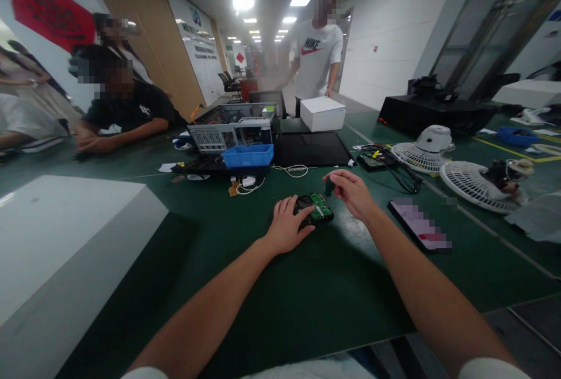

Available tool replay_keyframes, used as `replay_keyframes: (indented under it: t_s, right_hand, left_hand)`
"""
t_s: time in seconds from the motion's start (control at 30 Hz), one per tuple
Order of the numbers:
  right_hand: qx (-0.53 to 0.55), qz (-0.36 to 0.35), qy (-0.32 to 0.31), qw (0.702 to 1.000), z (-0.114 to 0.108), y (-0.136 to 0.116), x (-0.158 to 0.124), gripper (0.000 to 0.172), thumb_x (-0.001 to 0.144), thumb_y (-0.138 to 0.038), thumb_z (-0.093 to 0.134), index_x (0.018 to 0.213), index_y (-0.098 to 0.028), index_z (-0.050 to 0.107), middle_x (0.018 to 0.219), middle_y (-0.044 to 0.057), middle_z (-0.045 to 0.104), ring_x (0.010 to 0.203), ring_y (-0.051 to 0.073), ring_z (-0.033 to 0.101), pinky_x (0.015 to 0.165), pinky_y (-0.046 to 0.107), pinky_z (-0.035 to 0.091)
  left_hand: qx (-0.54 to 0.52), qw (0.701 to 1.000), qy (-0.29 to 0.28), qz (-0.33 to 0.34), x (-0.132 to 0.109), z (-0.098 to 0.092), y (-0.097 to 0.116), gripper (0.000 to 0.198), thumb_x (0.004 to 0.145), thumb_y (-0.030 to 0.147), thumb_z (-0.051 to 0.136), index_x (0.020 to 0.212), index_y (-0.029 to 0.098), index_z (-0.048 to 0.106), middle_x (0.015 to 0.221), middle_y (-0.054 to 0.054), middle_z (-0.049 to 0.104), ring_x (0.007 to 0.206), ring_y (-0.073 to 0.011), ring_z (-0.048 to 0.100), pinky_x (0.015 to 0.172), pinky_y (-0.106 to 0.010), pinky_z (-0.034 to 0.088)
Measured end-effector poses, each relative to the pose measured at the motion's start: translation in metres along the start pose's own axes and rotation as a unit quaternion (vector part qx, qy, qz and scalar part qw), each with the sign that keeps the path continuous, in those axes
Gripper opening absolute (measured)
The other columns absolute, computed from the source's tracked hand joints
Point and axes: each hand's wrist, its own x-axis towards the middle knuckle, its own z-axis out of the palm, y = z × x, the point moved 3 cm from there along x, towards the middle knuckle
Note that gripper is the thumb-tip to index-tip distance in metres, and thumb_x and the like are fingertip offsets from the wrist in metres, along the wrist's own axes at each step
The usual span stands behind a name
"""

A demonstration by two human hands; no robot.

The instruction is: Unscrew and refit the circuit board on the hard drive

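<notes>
On the green tabletop lies a hard drive [322, 206], its green circuit board facing up. My left hand [287, 224] grips it from the left, with fingers over the dark casing and the thumb along its near side. My right hand [352, 192] is closed in a pinch around the dark handle of a screwdriver [328, 187], held upright at the drive's right end. The blade is hard to make out, so I cannot tell whether the tip touches a screw.
Behind the drive are a blue tray [248, 156], an opened computer case [232, 128] and a dark flat panel [313, 149]. A phone [418, 225] lies right, near fan parts [475, 183]. A large white box [74, 239] stands left. Other people are across the table.
</notes>
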Motion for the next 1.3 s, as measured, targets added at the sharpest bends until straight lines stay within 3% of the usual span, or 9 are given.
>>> replay_keyframes:
  t_s: [0.2, 0.4, 0.63, 1.0, 1.3]
  right_hand:
    - [0.025, 0.026, 0.001, 0.999, -0.0006, 0.0009, -0.002, 0.026, 0.078, -0.041, 0.074, 0.084, -0.022, 0.058, 0.096, 0.003, 0.075, 0.048, 0.006, 0.041, 0.041, 0.021, 0.027]
    - [-0.003, 0.015, -0.025, 1.0, -0.0054, 0.001, 0.0, 0.028, 0.085, -0.041, 0.063, 0.103, -0.02, 0.068, 0.094, 0.005, 0.075, 0.048, 0.008, 0.041, 0.042, 0.023, 0.025]
    - [-0.02, -0.003, -0.048, 0.999, -0.0038, 0.0009, -0.0007, 0.026, 0.087, -0.041, 0.059, 0.085, -0.017, 0.069, 0.084, 0.005, 0.072, 0.045, 0.006, 0.034, 0.041, 0.024, 0.019]
    - [0.003, -0.001, -0.019, 1.0, -0.0057, 0.0054, 0.0012, 0.022, 0.086, -0.04, 0.061, 0.083, -0.018, 0.066, 0.079, 0.002, 0.068, 0.044, 0.005, 0.034, 0.04, 0.023, 0.02]
    - [-0.007, 0.011, -0.042, 0.999, -0.0037, 0.0039, -0.0007, 0.024, 0.086, -0.043, 0.062, 0.085, -0.02, 0.06, 0.088, 0.004, 0.074, 0.039, 0.005, 0.034, 0.035, 0.024, 0.016]
  left_hand:
    - [0.007, 1.0, -0.009, 0.0, 0.0004, -0.0005, 0.0008, 0.054, 0.094, 0.055, 0.057, 0.144, 0.036, 0.052, 0.16, -0.011, 0.029, 0.145, -0.0382, 0.026, 0.116, -0.063, 0.021]
    - [0.007, 1.0, -0.012, 0.0, 0.0005, -0.0002, 0.0, 0.054, 0.094, 0.056, 0.057, 0.144, 0.036, 0.052, 0.161, -0.011, 0.028, 0.145, -0.0388, 0.025, 0.115, -0.062, 0.021]
    - [0.011, 1.0, -0.017, 0.001, 0.0003, -0.0002, -0.0001, 0.055, 0.095, 0.056, 0.056, 0.146, 0.037, 0.05, 0.161, -0.011, 0.027, 0.146, -0.0384, 0.025, 0.116, -0.062, 0.021]
    - [0.01, 1.0, -0.015, 0.0, 0.0005, -0.0005, 0.0, 0.055, 0.094, 0.056, 0.056, 0.145, 0.037, 0.051, 0.162, -0.009, 0.027, 0.146, -0.0376, 0.024, 0.116, -0.061, 0.022]
    - [0.007, 1.0, -0.02, -0.005, 0.0008, -0.0021, 0.0016, 0.055, 0.095, 0.057, 0.055, 0.146, 0.037, 0.05, 0.161, -0.01, 0.028, 0.146, -0.0381, 0.025, 0.116, -0.062, 0.021]
